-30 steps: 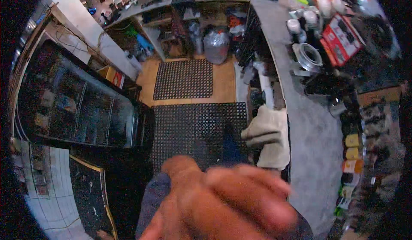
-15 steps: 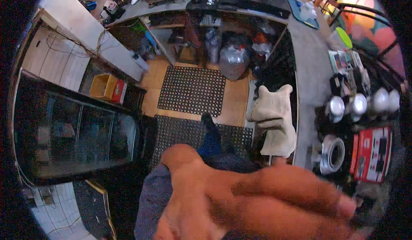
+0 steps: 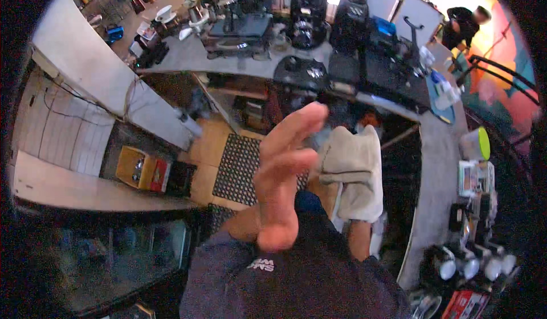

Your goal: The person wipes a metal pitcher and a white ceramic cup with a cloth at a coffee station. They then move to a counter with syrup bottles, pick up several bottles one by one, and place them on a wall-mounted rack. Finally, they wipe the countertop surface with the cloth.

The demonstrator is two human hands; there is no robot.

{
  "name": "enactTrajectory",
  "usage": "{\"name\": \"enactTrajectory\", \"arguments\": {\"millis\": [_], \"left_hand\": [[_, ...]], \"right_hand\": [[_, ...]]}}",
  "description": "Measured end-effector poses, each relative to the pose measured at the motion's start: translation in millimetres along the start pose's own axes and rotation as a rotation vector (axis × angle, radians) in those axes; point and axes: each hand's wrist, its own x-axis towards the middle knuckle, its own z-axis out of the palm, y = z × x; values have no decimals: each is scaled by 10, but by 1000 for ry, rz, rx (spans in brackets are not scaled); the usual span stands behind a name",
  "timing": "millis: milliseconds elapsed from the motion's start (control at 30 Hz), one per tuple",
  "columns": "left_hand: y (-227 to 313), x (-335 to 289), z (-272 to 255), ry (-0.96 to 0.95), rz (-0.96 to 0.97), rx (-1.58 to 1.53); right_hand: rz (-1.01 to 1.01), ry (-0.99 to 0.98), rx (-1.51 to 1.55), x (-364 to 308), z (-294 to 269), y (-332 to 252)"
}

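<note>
- Your one hand in clear view (image 3: 282,188) is bare: no glove, ring or watch shows on it, and motion blur softens its outline.
- Which of your hands it is cannot be told from this view.
- You wear a dark navy top (image 3: 296,279) of soft, matte fabric; it fills the lower middle of the view.
- A small white print (image 3: 260,265) sits on the top, seen upside down from your head.
- A bare forearm (image 3: 359,239) shows beside the top, so your sleeves look short or pushed up.
- Below, a strip of blue trouser leg (image 3: 310,200) shows.
</note>
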Motion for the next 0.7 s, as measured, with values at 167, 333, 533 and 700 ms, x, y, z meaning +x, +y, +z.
{"name": "enactTrajectory", "arguments": {"millis": [167, 333, 533, 700], "left_hand": [[-975, -434, -1090, 149, -609, 329], [-1648, -598, -1810, 303, -756, 515], [-2158, -350, -2311, 389, -736, 607], [-2451, -141, -2718, 403, -680, 632]], "right_hand": [[-5, -26, 14, 1045, 356, 416], [2, -120, 10, 1857, 723, 645], [10, -284, -50, 2587, 1140, 939], [-12, -353, -150, 2911, 1560, 1147]]}}
